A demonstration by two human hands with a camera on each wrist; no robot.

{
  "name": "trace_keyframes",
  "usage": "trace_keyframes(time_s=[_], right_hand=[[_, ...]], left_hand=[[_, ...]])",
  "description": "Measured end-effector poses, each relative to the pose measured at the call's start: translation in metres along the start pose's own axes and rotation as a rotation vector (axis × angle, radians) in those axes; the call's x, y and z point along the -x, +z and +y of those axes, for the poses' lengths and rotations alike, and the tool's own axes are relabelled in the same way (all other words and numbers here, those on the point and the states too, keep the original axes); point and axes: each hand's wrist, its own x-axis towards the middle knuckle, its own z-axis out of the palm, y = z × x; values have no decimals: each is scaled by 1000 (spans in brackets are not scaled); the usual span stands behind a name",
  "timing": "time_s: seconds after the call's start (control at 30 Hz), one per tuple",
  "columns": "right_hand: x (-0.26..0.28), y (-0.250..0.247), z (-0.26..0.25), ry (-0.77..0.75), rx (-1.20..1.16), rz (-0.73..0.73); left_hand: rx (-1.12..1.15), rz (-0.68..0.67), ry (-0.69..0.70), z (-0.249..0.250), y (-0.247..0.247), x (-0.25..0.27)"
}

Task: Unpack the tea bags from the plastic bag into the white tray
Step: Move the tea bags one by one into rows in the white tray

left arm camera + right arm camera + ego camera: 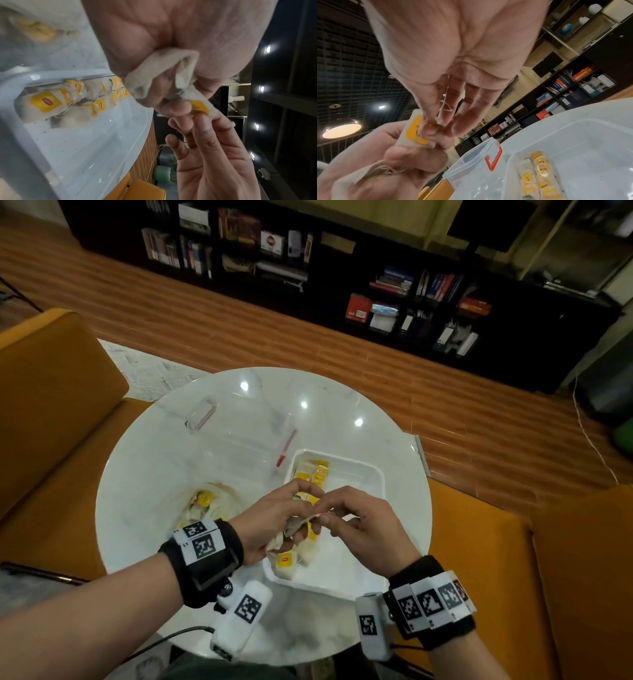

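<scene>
Over the white tray point(375, 472), my left hand point(301, 508) grips a small bunch of tea bags point(159, 70). My right hand point(325, 517) meets it, and its thumb and forefinger pinch the yellow tag point(199, 106) and string point(444, 106) of one held tea bag point(412, 129). More tea bags point(317, 474) with yellow tags lie in rows along the tray's left side point(68, 101). To the left of the tray on the table lies the crumpled clear plastic bag point(209, 501), with tea bags still showing inside it.
A clear container with red clips point(239, 433) stands behind the tray on the round white table point(144, 460). Orange seats point(51, 412) flank the table on both sides. A newspaper point(147, 371) lies at the back left. Dark bookshelves point(411, 296) line the far wall.
</scene>
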Motion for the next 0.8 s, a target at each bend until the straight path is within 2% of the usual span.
trace_keyframes(time_s=[0.13, 0.27, 0.37, 0.43, 0.53, 0.63, 0.7, 0.8], right_hand=[[2, 6, 1, 72, -31, 45], [2, 6, 11, 147, -74, 144], [1, 8, 31, 261, 35, 150], [0, 13, 47, 380, 154, 48], [-3, 25, 66, 524, 327, -243], [-10, 38, 68, 613, 325, -483], [-16, 46, 68, 647, 323, -536], [-25, 53, 73, 673, 414, -499]], left_hand=[[3, 100, -21, -4, -1, 2], [79, 297, -73, -10, -13, 1], [97, 365, -100, -16, -30, 2], [91, 368, -100, -18, -41, 5], [46, 325, -92, -15, -51, 10], [-35, 290, -74, -13, -57, 12], [-28, 274, -45, -12, -62, 13], [-9, 274, -24, -13, -67, 13]])
